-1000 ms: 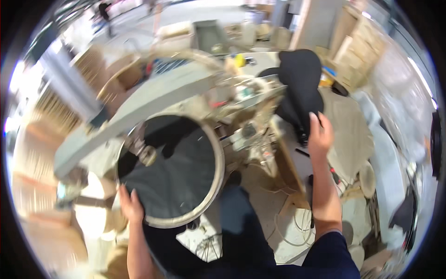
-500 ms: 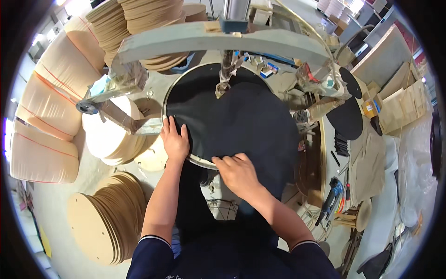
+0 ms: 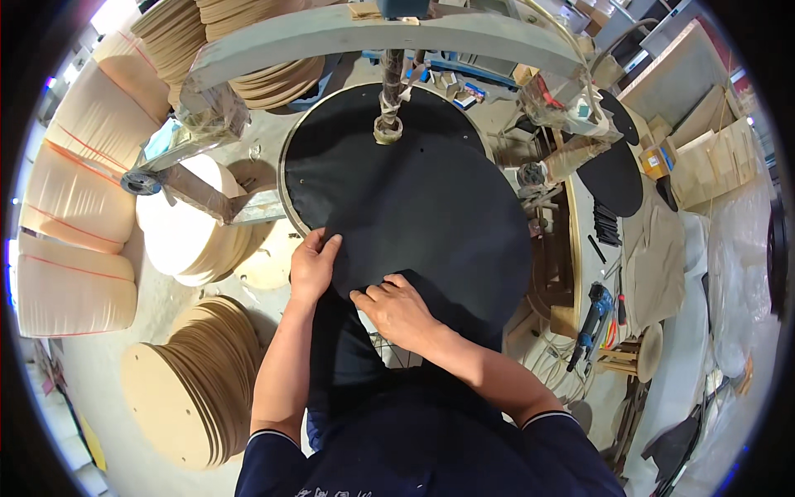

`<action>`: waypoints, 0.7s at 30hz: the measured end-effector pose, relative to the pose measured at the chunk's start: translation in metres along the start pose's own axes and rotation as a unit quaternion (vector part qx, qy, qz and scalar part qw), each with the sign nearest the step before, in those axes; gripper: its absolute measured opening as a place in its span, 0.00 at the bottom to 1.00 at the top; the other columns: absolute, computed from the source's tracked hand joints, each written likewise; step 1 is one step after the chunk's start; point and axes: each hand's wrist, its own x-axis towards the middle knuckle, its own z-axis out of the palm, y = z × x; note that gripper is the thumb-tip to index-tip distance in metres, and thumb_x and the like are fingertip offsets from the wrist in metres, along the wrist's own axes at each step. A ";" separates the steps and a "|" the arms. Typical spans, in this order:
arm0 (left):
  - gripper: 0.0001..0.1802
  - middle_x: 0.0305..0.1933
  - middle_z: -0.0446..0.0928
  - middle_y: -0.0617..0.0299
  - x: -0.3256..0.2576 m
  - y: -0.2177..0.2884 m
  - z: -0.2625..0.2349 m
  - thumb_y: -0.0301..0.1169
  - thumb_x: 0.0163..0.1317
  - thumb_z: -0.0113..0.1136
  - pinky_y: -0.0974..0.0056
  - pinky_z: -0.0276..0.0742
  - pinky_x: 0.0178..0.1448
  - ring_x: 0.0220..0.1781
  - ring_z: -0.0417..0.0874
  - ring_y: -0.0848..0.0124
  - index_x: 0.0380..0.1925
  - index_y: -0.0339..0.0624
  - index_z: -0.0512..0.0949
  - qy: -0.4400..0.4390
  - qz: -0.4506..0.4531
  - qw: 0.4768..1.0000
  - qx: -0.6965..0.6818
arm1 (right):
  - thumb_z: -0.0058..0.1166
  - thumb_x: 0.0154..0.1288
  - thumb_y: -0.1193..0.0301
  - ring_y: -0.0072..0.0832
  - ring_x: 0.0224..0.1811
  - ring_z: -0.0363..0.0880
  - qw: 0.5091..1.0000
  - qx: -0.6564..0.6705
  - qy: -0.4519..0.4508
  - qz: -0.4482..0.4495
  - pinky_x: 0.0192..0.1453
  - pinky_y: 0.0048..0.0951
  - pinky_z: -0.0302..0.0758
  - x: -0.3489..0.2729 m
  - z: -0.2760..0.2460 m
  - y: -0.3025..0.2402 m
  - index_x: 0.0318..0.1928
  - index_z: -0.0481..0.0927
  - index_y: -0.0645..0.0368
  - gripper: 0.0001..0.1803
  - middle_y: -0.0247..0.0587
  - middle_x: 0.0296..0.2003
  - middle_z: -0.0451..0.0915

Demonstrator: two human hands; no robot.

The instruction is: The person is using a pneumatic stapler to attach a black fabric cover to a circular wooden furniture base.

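Note:
A large black round sheet of cloth [image 3: 439, 215] lies over a round plate in front of me, hanging past its near right side. The plate's pale rim [image 3: 285, 186] shows along the left, and black material with small holes or studs covers its far part. My left hand [image 3: 311, 269] pinches the cloth's edge between thumb and fingers at the near left rim. With curled fingers my right hand [image 3: 396, 311] grips the near edge of the same cloth. Above the plate's far half hangs a vertical rod [image 3: 387, 128] with a taped end.
A grey metal frame [image 3: 315, 37] arches over the plate. Stacks of round tan boards [image 3: 157, 406] stand on the left floor, with wrapped pale rolls [image 3: 74, 277] beyond. On the right bench lie a blue power tool [image 3: 592, 315], black discs [image 3: 613, 178] and black strips [image 3: 606, 224].
My left hand has gone from lying flat over the left rim to pinching the edge nearer to me. My right hand has shifted slightly left and nearer. The cloth's left edge has moved right.

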 end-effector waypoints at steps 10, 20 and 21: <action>0.15 0.31 0.82 0.70 0.002 0.011 -0.020 0.38 0.76 0.66 0.68 0.74 0.42 0.34 0.75 0.80 0.39 0.35 0.86 0.084 -0.057 0.992 0.074 | 0.65 0.72 0.73 0.42 0.54 0.82 0.905 0.118 0.288 0.290 0.64 0.42 0.76 -0.084 -0.045 0.080 0.49 0.87 0.57 0.08 0.45 0.50 0.84; 0.15 0.35 0.85 0.69 0.016 0.001 -0.022 0.39 0.77 0.67 0.70 0.76 0.45 0.36 0.79 0.80 0.38 0.37 0.86 0.087 -0.087 0.989 -0.080 | 0.69 0.73 0.60 0.20 0.44 0.82 0.628 0.491 0.243 0.553 0.50 0.24 0.77 -0.156 -0.038 0.188 0.60 0.85 0.62 0.23 0.34 0.45 0.87; 0.15 0.36 0.85 0.69 0.016 0.001 -0.022 0.39 0.77 0.67 0.70 0.75 0.46 0.37 0.79 0.81 0.39 0.37 0.86 0.090 -0.093 0.989 -0.076 | 0.69 0.73 0.60 0.20 0.44 0.82 0.627 0.490 0.246 0.554 0.50 0.24 0.77 -0.155 -0.036 0.186 0.60 0.85 0.62 0.23 0.34 0.45 0.87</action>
